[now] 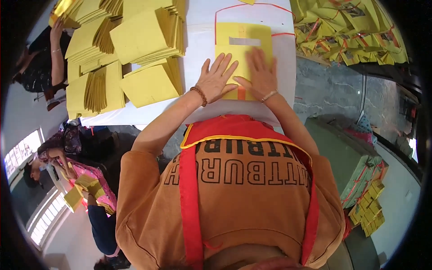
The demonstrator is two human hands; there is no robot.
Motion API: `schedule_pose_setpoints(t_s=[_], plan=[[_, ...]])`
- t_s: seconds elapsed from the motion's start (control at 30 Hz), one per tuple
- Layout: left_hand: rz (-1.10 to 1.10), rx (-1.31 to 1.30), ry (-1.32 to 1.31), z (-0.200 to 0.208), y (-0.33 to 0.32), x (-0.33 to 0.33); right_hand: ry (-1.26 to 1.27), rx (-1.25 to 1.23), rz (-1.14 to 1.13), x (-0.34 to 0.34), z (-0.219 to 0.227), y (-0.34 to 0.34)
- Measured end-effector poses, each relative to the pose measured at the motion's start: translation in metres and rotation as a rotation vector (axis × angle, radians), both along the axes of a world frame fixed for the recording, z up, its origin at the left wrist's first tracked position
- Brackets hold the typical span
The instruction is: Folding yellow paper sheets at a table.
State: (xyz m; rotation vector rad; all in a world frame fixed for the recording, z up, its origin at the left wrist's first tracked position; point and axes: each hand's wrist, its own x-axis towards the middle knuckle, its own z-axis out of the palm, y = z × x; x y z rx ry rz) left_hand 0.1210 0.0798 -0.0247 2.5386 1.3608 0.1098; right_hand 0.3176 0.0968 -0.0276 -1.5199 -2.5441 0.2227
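A flat yellow paper piece (238,30) lies on the white table before me, with a pale rectangular strip across its upper part and orange bands at its top and bottom. My left hand (218,78) rests on its left edge, fingers spread and palm down. On the right side of the same piece lies my right hand (262,75), also flat with fingers apart, its fingertips blurred. Neither hand grips anything. A thin red string (216,18) runs along the left, top and right of the paper.
Stacks of folded yellow paper (144,38) cover the table's left side. Yellow bundles tied in red (351,31) fill the far right. A green-wrapped stack (335,157) stands at right. Co-workers are at the left, one arm (56,58) reaching to the stacks.
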Motion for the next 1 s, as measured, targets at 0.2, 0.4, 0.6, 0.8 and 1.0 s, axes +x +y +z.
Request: schedule_pose_setpoints(t_s=[0.2, 0.4, 0.6, 0.8, 1.0], plan=[[-0.069, 0.220, 0.135, 0.020, 0.005, 0.011, 0.055, -0.003, -0.164, 0.018, -0.010, -0.003], [-0.129, 0.337, 0.099, 0.018, 0.006, 0.036, 0.354, -0.189, -0.006, 0.042, -0.023, 0.019], [0.102, 0.152, -0.047, 0.039, 0.010, 0.038, 0.981, -0.310, -0.132, 0.023, 0.042, 0.022], [0.149, 0.215, -0.678, 0.118, -0.063, -0.064, 1.117, -0.010, -0.081, 0.002, 0.041, 0.015], [0.522, 0.671, -0.060, 0.092, -0.105, -0.125, 0.665, -0.241, 0.519, -0.077, 0.035, -0.034]])
